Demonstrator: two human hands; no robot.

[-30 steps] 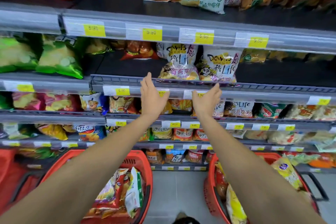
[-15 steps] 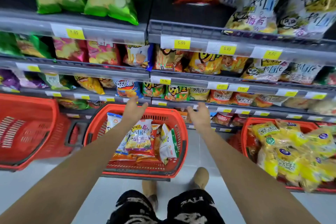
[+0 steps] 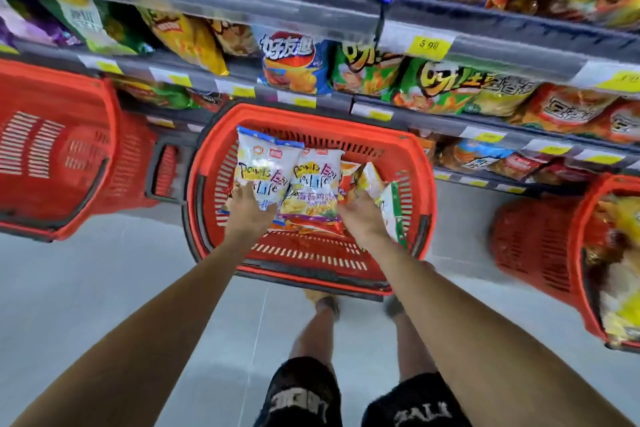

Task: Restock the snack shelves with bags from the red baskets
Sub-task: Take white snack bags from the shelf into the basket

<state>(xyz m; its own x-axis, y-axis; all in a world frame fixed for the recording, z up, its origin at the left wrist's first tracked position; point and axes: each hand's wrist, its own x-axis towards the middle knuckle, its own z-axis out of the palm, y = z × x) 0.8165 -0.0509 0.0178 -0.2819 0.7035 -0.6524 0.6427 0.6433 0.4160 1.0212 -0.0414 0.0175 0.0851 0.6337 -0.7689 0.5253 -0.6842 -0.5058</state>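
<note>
Left hand (image 3: 247, 210) dropped onto white bag (image 3: 258, 163) in basket (image 3: 304, 112), right hand (image 3: 360, 217) alongside

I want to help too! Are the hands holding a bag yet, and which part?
Can't tell for sure. The left hand lies on the bottom end of a white bag in the middle basket; the right hand is among the bags beside it.

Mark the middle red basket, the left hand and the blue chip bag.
middle red basket (image 3: 311, 117), head view, far rim
left hand (image 3: 247, 215), head view, back of the hand
blue chip bag (image 3: 294, 68), head view, printed front
</note>
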